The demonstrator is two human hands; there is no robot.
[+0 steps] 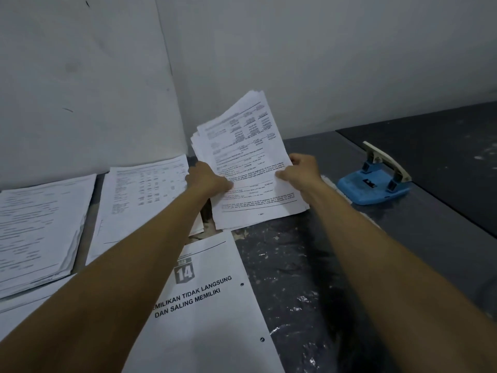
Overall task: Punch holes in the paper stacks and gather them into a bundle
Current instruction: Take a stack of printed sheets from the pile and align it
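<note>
Two grips hold one paper stack tilted above the tabletop: the left hand pinches its left edge, the right hand its right edge. At 3 o'clock stands a blue hole punch. At 6 o'clock lies a punched title sheet, at 9 o'clock two more stacks.

- The left hand is covering part of the held stack, whose small print is blurring.
- Beneath its forearm, the title page is losing letters.
</note>
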